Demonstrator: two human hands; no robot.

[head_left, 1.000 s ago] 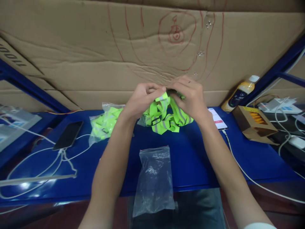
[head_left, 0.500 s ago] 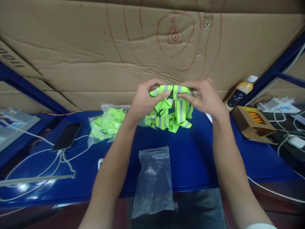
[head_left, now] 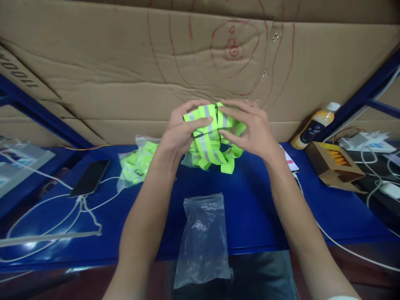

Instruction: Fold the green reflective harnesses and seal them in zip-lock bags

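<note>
A bundle of neon-yellow reflective straps (head_left: pixel 211 141) with grey stripes is held up over the blue table (head_left: pixel 259 208). My left hand (head_left: pixel 178 133) grips its left side, thumb pressed across the top fold. My right hand (head_left: pixel 253 131) curls round its right side, fingers bent against the straps. Loose loops hang below both hands. An empty clear plastic bag (head_left: pixel 203 239) lies flat at the table's near edge, below my forearms.
A plastic bag of more yellow straps (head_left: pixel 137 164) lies to the left. A black phone (head_left: pixel 90 177) with white cables (head_left: pixel 53 221) is further left. At right: a bottle (head_left: pixel 314 126), an open cardboard box (head_left: pixel 336 164), a second phone (head_left: pixel 289 160) and chargers. A cardboard sheet (head_left: pixel 125 75) stands behind.
Both hands have brought the straps closer together into a tighter bundle and raised it slightly; my right hand moved left toward my left hand.
</note>
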